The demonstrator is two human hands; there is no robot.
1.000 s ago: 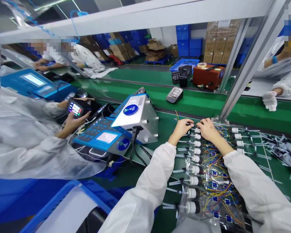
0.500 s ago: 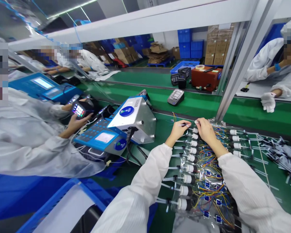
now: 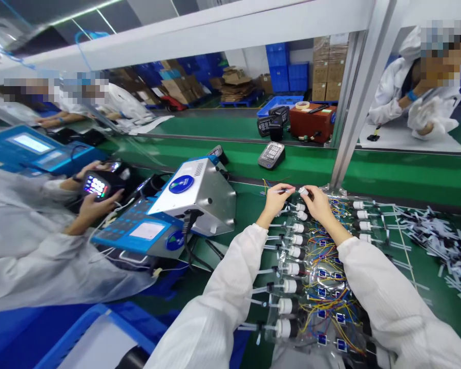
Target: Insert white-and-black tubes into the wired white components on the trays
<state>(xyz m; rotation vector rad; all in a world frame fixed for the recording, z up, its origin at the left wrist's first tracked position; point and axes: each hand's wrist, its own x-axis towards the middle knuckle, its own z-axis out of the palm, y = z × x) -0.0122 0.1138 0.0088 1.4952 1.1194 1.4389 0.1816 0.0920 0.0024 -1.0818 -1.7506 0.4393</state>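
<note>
At the far end of a row of small parts, my left hand (image 3: 275, 201) pinches a thin whitish tube piece (image 3: 286, 190), pointing right. Just beside it, my right hand (image 3: 318, 206) grips a small white-capped cylinder (image 3: 303, 190), probably a mini pump, between thumb and fingers. A narrow gap seems to separate tube and cylinder. Below my hands run several similar cylinders (image 3: 286, 306), white with black ends, each with tubes leading left. Coloured wires (image 3: 322, 302) and small blue squares (image 3: 321, 339) lie to their right on clear plastic.
Loose tube pieces (image 3: 434, 241) are heaped at right. A blue-and-silver tester (image 3: 200, 197) stands left, beside a co-worker's hand (image 3: 90, 212) holding a lit monitor (image 3: 96, 185). A metal post (image 3: 348, 133) rises beyond my hands; another monitor (image 3: 271, 155) lies on the green belt.
The camera view has shifted slightly. My hands have lifted a little, and the white cylinder in my right hand now shows more clearly. The co-worker at right has drawn a gloved hand back.
</note>
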